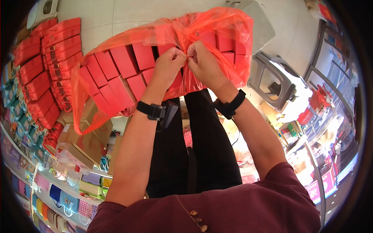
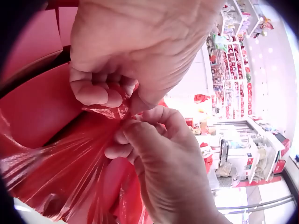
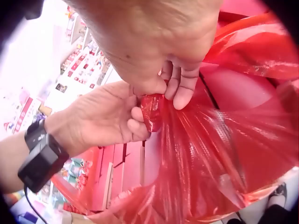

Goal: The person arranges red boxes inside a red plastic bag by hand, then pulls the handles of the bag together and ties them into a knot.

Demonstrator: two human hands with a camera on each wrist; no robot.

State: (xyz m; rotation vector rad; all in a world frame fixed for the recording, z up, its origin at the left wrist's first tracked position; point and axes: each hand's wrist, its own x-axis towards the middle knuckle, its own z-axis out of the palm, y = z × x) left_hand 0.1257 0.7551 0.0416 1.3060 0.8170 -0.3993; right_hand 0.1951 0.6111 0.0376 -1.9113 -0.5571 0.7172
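A translucent red plastic bag (image 1: 233, 23) full of red boxes (image 1: 124, 62) lies in front of the person's legs in the head view. Both hands meet at its gathered middle. The left hand (image 1: 168, 68) pinches the bunched plastic with curled fingers, and the right hand (image 1: 206, 66) pinches it just beside. In the left wrist view the left hand (image 2: 145, 42) is above and the right hand (image 2: 163, 163) below, fingertips close together on the twisted film. From the right wrist, a short red tuft (image 3: 152, 112) shows between the left hand (image 3: 100, 114) and the right hand (image 3: 163, 42).
Stacks of red packages (image 1: 62, 46) stand at the left, with cardboard boxes (image 1: 83, 143) nearer. A grey plastic stool (image 1: 272, 81) is just right of the bag. Shelves of goods (image 1: 70, 202) line the lower left.
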